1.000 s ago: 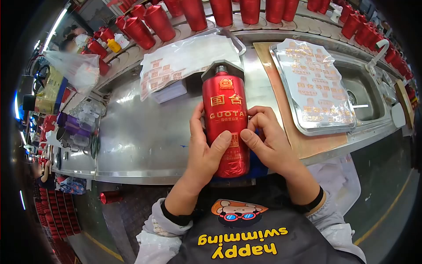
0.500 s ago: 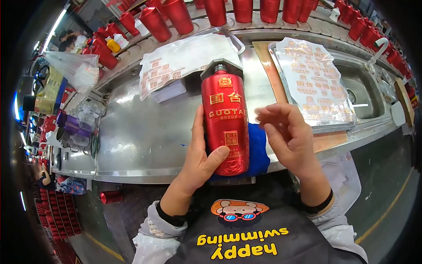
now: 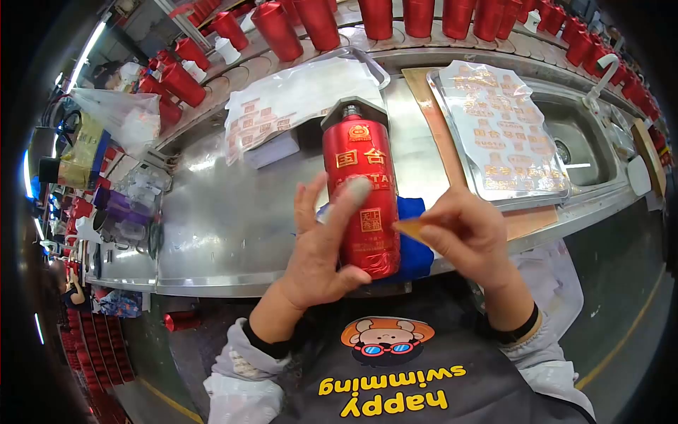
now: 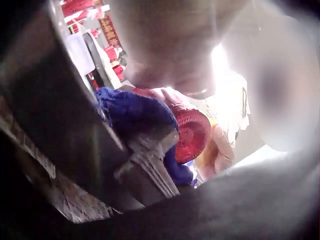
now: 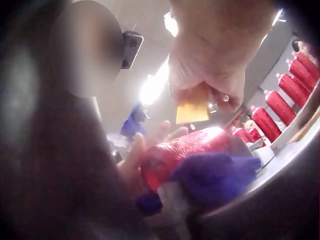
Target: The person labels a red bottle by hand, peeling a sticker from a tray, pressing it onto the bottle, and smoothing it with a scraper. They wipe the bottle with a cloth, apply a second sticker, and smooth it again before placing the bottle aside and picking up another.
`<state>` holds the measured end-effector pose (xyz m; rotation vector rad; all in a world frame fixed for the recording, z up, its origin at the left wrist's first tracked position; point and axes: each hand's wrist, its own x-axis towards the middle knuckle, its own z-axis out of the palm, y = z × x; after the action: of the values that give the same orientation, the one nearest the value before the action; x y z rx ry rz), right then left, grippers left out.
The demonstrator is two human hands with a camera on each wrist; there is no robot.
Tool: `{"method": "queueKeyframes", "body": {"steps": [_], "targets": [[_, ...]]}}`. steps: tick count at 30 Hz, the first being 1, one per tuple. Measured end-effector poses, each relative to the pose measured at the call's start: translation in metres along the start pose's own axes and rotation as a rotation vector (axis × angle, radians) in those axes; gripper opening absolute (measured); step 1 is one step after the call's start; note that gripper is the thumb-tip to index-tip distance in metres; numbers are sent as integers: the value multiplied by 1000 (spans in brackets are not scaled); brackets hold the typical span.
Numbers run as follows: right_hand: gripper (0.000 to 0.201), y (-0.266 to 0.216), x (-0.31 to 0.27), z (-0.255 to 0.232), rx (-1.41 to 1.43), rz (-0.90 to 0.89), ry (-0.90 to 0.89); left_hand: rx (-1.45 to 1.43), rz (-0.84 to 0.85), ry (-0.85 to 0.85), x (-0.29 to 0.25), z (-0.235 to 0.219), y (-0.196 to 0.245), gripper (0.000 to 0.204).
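A red bottle [image 3: 371,258] with gold lettering lies tilted in front of me, its dark neck resting in a grey angular holder [image 3: 378,115]. A square gold-edged label [image 3: 371,220] sits on its lower front. My left hand [image 3: 311,258] is at its left side, fingers loosely spread, one fingertip over the lettering and the thumb by the base. Just right of the bottle, my right hand [image 3: 473,237] pinches a small flat yellow piece [image 5: 192,111], its edge near the square label. Under the bottle is a blue cloth [image 3: 415,258].
Printed label sheets [image 3: 494,134] lie on a metal tray right of the bottle; more sheets [image 3: 282,106] lie behind it. A sink [image 3: 579,145] is at far right. Several red bottles [image 3: 417,18] stand along the conveyor [image 3: 395,44] at the back.
My right hand has let go of the bottle, drawn right, and now holds the yellow piece. My left fingers have moved from the bottle's side over its front. Conveyor bottles have shifted right.
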<state>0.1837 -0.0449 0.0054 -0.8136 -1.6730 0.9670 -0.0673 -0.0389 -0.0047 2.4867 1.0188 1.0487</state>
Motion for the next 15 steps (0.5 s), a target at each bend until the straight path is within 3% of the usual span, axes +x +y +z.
{"method": "queueKeyframes", "body": {"steps": [1, 3, 4, 6, 7, 9, 10, 13, 15], "targets": [[15, 2, -6, 0, 163, 207, 99, 74, 58, -58, 0, -1, 5, 78], [13, 0, -3, 2, 217, 198, 132, 234, 181, -176, -1, -4, 12, 66], [13, 0, -2, 2, 199, 216, 125, 224, 159, -164, -3, -1, 18, 47], [10, 0, -2, 3, 164, 244, 93, 284, 265, -100, -9, 7, 17, 46], [9, 2, -1, 5, 140, 192, 98, 312, 317, -68, -13, 12, 17, 46], [8, 11, 4, 13, 94, 87, 100, 267, 269, 37, -24, 20, 20, 43], [8, 16, 6, 17, -83, 36, 174, 248, 222, 91, -31, 22, 22, 44], [14, 5, 15, 19, -558, -639, 21, 176, 34, 254, -54, 27, 14, 64], [15, -21, 8, 23, -309, -493, -347, 95, -172, 233, -52, 20, 17, 72]]}}
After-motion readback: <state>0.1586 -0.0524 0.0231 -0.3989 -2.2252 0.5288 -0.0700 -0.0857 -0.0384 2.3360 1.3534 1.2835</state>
